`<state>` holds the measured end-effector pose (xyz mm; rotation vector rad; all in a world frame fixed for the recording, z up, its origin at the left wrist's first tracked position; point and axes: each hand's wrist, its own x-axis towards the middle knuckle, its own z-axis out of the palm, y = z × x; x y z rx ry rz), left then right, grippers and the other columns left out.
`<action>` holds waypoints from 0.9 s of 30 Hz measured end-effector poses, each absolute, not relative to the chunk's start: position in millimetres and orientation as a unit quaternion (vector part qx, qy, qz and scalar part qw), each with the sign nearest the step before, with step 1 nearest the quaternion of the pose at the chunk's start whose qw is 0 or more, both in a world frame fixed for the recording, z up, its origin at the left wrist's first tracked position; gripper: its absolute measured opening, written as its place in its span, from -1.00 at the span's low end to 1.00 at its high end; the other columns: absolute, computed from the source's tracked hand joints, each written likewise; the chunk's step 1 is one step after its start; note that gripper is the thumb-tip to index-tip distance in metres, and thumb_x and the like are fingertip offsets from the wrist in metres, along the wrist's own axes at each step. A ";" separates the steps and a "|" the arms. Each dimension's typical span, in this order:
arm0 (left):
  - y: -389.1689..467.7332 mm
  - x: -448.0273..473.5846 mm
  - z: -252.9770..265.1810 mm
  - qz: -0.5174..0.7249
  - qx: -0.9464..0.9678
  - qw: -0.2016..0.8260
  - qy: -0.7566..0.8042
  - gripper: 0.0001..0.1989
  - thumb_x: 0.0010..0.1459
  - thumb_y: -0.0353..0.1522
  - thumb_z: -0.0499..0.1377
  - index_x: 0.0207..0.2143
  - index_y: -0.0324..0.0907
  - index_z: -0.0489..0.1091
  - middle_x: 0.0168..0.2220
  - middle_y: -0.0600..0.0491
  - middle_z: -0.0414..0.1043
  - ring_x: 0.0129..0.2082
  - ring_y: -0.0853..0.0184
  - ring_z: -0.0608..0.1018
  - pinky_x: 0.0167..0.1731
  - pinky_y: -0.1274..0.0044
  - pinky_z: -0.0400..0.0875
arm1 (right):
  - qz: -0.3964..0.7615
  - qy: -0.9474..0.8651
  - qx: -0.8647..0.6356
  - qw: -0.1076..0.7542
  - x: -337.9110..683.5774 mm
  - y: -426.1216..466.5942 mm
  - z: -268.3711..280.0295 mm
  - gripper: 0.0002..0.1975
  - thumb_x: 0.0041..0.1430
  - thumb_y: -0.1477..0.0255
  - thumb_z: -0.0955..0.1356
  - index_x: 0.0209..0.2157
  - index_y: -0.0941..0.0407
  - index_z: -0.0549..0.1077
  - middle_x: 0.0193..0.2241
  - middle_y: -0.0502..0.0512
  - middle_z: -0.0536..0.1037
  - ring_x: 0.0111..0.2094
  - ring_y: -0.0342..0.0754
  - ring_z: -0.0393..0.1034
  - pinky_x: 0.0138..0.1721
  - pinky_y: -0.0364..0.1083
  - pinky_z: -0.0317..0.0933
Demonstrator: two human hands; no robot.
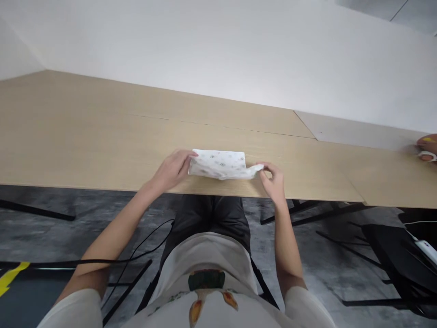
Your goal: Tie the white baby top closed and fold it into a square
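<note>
A white cloth point(221, 163) with a small dark print is folded into a long strip on the wooden table, close to its front edge. My left hand point(177, 167) grips the strip's left end, thumb on top near the upper corner. At the other end, my right hand point(273, 181) pinches a narrow corner that is pulled out to the right. That corner looks twisted or bunched, while the rest lies fairly flat. The fingers beneath the cloth are partly hidden.
The light wooden table point(85, 136) runs along a white wall point(205, 45). Another person's hand point(428, 145) shows at the far right edge. A black chair point(385, 255) with a white power strip point(426, 250) stands at lower right. A black cable point(146, 255) hangs at left.
</note>
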<state>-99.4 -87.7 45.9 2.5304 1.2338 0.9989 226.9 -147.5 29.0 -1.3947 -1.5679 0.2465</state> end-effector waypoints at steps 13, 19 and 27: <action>35.1 -83.3 -1.4 0.193 0.834 0.107 0.505 -0.61 0.17 -0.37 -0.12 -0.01 -0.27 0.31 -0.12 -0.16 0.46 -0.16 0.13 0.49 -0.13 0.37 0.35 | 0.173 -0.621 -0.732 0.220 219.8 -3.9 14.5 -0.86 -0.07 0.54 0.32 -0.42 0.25 0.49 -0.42 0.21 0.54 -0.38 -0.02 0.40 -0.38 -0.14 0.15; 29.9 -92.0 1.2 0.151 0.822 0.074 0.544 -0.59 0.11 -0.30 0.02 -0.01 -0.24 0.36 -0.26 -0.12 0.50 -0.25 0.11 0.51 -0.20 0.39 0.36 | 0.110 -0.618 -0.737 0.251 209.6 -25.5 50.0 -0.69 0.03 0.56 0.30 -0.16 0.40 0.45 -0.34 0.31 0.52 -0.28 -0.01 0.40 -0.22 -0.07 0.18; 31.2 -104.6 -4.9 0.266 0.778 0.143 0.552 -0.65 0.17 -0.26 0.02 -0.13 -0.26 0.45 -0.21 -0.10 0.51 -0.21 0.19 0.48 -0.15 0.43 0.34 | 0.060 -0.735 -0.455 0.499 135.6 -181.0 179.9 -0.72 0.21 0.40 0.21 -0.16 -0.02 0.50 -0.25 0.08 0.51 -0.19 -0.02 0.44 -0.11 0.01 0.34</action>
